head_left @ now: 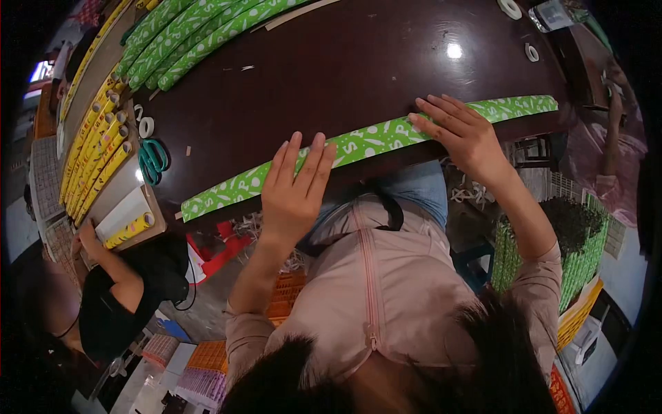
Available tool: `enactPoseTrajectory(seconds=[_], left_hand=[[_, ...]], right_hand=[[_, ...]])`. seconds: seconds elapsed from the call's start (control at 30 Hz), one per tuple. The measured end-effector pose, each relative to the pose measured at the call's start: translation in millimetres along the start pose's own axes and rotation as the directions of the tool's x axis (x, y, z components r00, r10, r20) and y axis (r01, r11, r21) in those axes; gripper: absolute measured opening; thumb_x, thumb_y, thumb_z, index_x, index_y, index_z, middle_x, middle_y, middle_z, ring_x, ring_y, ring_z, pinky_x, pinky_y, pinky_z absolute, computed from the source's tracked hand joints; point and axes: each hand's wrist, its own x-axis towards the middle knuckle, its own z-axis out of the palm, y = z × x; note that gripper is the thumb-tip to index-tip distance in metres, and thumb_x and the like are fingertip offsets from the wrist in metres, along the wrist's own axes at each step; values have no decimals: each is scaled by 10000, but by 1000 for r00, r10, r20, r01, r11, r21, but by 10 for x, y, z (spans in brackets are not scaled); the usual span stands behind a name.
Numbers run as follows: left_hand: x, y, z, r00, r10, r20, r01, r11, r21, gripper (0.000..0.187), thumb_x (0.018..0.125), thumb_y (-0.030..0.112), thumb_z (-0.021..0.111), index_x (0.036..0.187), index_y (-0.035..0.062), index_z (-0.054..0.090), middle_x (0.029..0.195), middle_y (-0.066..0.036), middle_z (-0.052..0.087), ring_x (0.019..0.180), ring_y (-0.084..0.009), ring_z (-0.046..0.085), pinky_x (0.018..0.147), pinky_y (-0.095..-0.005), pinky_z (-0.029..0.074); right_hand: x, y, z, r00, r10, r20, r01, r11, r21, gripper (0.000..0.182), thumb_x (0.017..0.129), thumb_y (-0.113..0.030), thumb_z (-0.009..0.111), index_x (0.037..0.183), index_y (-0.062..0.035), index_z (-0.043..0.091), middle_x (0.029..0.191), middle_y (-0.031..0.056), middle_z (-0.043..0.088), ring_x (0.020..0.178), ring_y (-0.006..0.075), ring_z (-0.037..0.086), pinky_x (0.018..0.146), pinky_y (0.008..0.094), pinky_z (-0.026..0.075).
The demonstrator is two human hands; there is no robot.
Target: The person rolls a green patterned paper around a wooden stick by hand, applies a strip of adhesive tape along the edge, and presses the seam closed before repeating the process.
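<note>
A long green roll of wrapping paper (372, 143) with white letters and shapes lies along the near edge of the dark table (331, 76). My left hand (295, 176) rests flat on it left of the middle, fingers stretched out and slightly apart. Farther right, my right hand (460, 134) lies over the same roll with its fingers extended. Both palms hide parts of the paper. Its left end shows a narrow brown strip sticking out.
Green rolls (200, 41) are piled at the back left. Teal scissors (152, 162) and a tape roll (146, 127) lie left. Yellow rolls (103, 152) sit beside a co-worker (124, 297). More tape (531, 52) lies back right. A bundle of green rolls (583, 255) stands right.
</note>
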Motion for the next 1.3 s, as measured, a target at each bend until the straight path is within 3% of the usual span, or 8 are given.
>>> enactPoseTrajectory(seconds=[0.17, 0.47, 0.63, 0.7, 0.87, 0.93, 1.03, 1.3], left_hand=[[-61, 13, 134, 975, -11, -221, 10, 1000, -3, 269, 860, -38, 596, 1081, 38, 729, 1184, -108, 695, 1161, -372, 619, 935, -488, 532], [-200, 343, 60, 981, -23, -192, -15, 981, -192, 162, 812, 17, 691, 964, -36, 706, 1127, -157, 693, 1153, -386, 618, 921, -475, 529], [-371, 448, -80, 965, -200, -168, 68, 813, -578, 271, 850, 29, 665, 1110, -46, 671, 939, -134, 705, 657, -220, 636, 658, -329, 558], [-311, 490, -233, 592, -481, 647, 706, -80, -704, 327, 948, 50, 580, 1258, -55, 589, 930, -126, 704, 549, -139, 585, 538, -267, 517], [-50, 373, -223, 566, -368, 738, 634, -378, -675, 407, 1054, 255, 450, 1286, -67, 540, 968, -192, 698, 457, -113, 540, 460, -246, 461], [53, 355, -178, 465, -338, 818, 459, -698, -549, 459, 1050, 322, 449, 1187, -97, 579, 1011, -238, 692, 464, -138, 550, 458, -268, 465], [213, 387, -160, 341, -390, 855, 473, -715, -515, 458, 1032, 328, 488, 1091, -110, 611, 1059, -255, 685, 476, -161, 558, 467, -292, 476], [206, 416, -132, 379, -413, 828, 473, -682, -557, 424, 1016, 311, 510, 1089, -90, 629, 1046, -248, 693, 480, -156, 552, 486, -306, 472]], right_hand=[[25, -4, 11, 1000, 17, -8, -16, 999, 46, 535, 775, 29, 600, 1277, -153, 639, 1289, 95, 635, 1187, 290, 610, 1036, 455, 484], [30, -10, -2, 999, 45, 14, -46, 998, 46, 579, 750, 88, 597, 1278, -146, 636, 1298, 94, 628, 1213, 297, 593, 1050, 470, 471], [28, -3, 6, 1000, 30, 10, -30, 998, 58, 552, 765, 64, 602, 1277, -139, 636, 1293, 98, 630, 1203, 295, 600, 1047, 468, 474], [28, -19, -4, 999, 32, 21, -33, 998, 50, 537, 771, 51, 604, 1272, -138, 639, 1284, 99, 636, 1199, 294, 603, 1045, 468, 475], [24, -11, 21, 1000, 30, -7, -30, 998, 47, 530, 771, 36, 605, 1270, -139, 644, 1275, 99, 641, 1204, 292, 601, 1046, 469, 472], [27, -26, 15, 999, 39, 3, -39, 998, 54, 553, 756, 43, 604, 1276, -140, 642, 1274, 99, 642, 1208, 291, 599, 1046, 471, 471], [20, -13, 19, 1000, 30, 6, -30, 998, 53, 564, 753, 48, 602, 1283, -144, 638, 1274, 100, 642, 1207, 294, 599, 1043, 472, 472], [22, -13, 6, 999, 43, 21, -45, 997, 64, 568, 757, 62, 584, 1280, -152, 640, 1279, 102, 640, 1209, 295, 598, 1043, 472, 473]])
